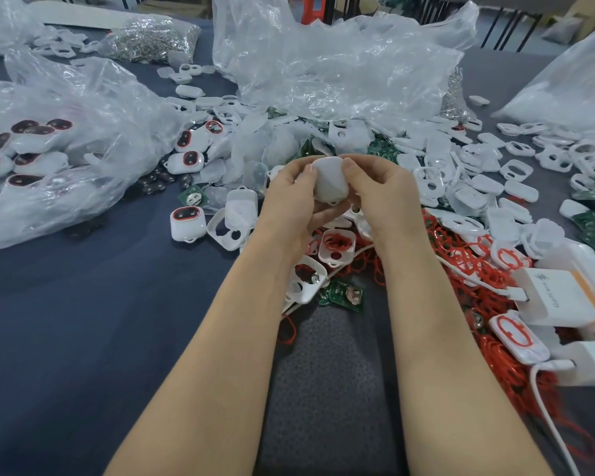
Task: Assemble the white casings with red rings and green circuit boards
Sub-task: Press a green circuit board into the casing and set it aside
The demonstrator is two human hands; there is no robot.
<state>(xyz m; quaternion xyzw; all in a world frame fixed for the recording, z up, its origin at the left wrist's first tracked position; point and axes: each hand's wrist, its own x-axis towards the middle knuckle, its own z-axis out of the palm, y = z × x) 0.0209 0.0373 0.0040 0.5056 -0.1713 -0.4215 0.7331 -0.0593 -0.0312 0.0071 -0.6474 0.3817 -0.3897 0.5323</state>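
Holding the white casing [328, 178] above the tabletop [83, 321], with left hand [289, 197] and right hand [381, 194] both curled round it, thumbs on top. Squeezing evenly from both sides, keeping edges aligned, probably snapping it closed.

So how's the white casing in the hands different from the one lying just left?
The held casing shows plain white; the lying casing shows a red ring with dark middle. The left hand and right hand grip the held casing; the lying casing rests on the cloth. Both are white, rounded.
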